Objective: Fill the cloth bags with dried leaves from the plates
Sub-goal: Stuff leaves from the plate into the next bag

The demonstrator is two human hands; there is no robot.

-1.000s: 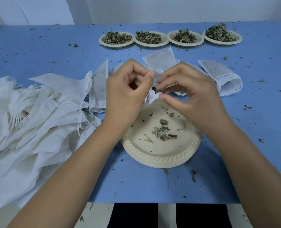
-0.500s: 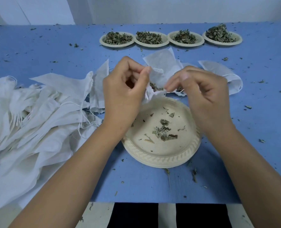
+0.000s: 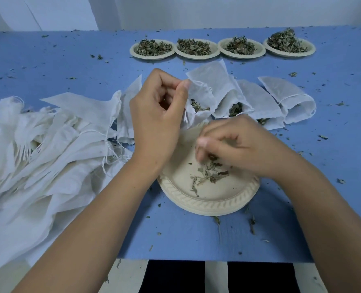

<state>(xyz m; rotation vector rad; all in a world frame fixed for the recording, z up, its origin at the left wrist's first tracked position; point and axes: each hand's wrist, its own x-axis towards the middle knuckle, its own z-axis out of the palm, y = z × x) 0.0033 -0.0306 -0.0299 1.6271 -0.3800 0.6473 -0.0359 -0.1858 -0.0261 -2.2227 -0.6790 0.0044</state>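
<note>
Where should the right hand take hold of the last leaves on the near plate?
Pinch the loose clump of leaves at the plate's centre, from above, fingertips together. The bits lie flat and scattered, so sweep them inward first. The right hand is over them.

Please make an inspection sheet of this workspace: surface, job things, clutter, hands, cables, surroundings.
Surface: blue table, strewn with leaf crumbs.
Job things: near plate almost empty; four far plates heaped with leaves; filled bags lying open behind it.
Clutter: pile of empty bags at left.
Hands: left hand pinches open a bag; right hand gathers leaves on the near plate.
Cables: nothing seen.
Surroundings: white wall.
</note>
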